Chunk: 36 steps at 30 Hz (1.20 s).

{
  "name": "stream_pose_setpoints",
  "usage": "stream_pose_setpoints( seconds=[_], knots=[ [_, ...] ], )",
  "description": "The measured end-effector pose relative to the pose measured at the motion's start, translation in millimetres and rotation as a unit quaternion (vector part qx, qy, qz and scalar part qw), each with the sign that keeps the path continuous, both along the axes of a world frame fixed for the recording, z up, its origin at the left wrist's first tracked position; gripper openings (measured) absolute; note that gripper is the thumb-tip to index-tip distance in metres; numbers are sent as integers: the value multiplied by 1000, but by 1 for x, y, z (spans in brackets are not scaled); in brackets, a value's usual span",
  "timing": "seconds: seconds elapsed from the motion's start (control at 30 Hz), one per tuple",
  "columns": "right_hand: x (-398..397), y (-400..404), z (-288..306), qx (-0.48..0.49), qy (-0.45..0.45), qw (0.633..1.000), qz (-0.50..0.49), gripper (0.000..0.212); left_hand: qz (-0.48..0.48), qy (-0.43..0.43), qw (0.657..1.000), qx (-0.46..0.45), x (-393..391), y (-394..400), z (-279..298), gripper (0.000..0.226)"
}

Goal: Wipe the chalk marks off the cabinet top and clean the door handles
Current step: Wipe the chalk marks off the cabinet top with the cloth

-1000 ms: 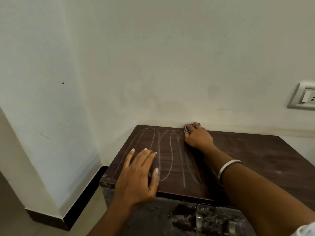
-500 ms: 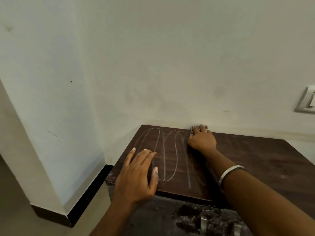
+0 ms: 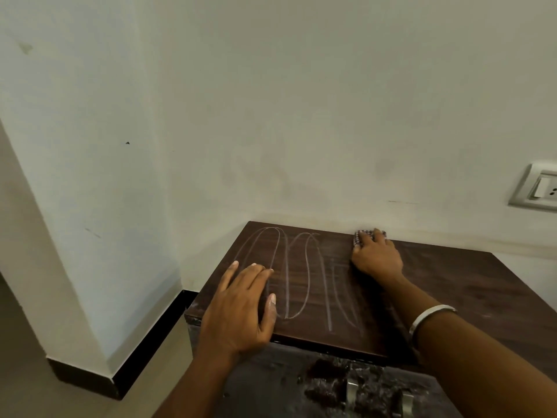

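Walls (image 3: 301, 101): pale, two faces meeting in a corner at far left of the cabinet; faint smudges on the far face. Black skirting (image 3: 144, 342) along the foot of the left wall.

Cabinet top (image 3: 467, 297): dark wood-grain, pushed into the corner, far edge against the wall. Right half bare and dull; left half marked.

Cabinet front (image 3: 271, 384): dark, mottled, badly chipped near the middle, seen only at the bottom of the view.

Chalk marks (image 3: 304, 276): looping pale lines running near to far across the left half of the top; lines toward the right look fainter and smeared.

Left hand (image 3: 241, 309): flat on the near left corner of the top, palm down, fingers straight and slightly spread, over the leftmost loops. Nothing held.

Right hand (image 3: 376, 254): at the far edge of the top, just beside the wall, right of the chalk loops. Fingers bent over a cloth, pressing it to the wood.

Switch plate (image 3: 539, 188): white, on the far wall at right, well above the top.

Bangle (image 3: 428, 318): silver, on the right wrist.

Door handles (image 3: 351, 390): two metal pieces low on the front, second one further right; partly cut off by the frame.

Cloth (image 3: 360, 238): small, checked, mostly hidden under the right fingers, touching the top near the wall.
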State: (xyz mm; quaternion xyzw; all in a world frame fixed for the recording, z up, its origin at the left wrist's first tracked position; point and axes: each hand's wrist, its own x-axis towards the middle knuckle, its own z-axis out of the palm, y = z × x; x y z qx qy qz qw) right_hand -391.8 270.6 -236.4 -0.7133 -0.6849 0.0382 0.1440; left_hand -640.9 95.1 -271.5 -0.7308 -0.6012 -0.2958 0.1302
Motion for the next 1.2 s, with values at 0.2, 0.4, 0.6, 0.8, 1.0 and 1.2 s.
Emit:
stream_pose_setpoints(
  seconds=[0.2,0.4,0.6,0.8,1.0,1.2],
  knots=[
    [-54,-28,-4,9,-5,998,60,54,3,2,1000,2,0,1,0,51],
    [-60,-43,-6,11,19,995,100,54,6,-1,1000,-1,0,0,0,51],
    [8,-41,-6,6,7,1000,16,55,10,7,1000,-3,-1,1,0,51],
    [6,-52,-1,-9,1,1000,-7,54,11,7,1000,0,0,0,0,51],
    [-60,-87,-5,12,8,996,88,54,13,14,1000,2,1,-1,2,50],
    [-44,-95,-7,21,21,994,108,52,16,9,1000,-4,1,-2,3,50]
  ],
)
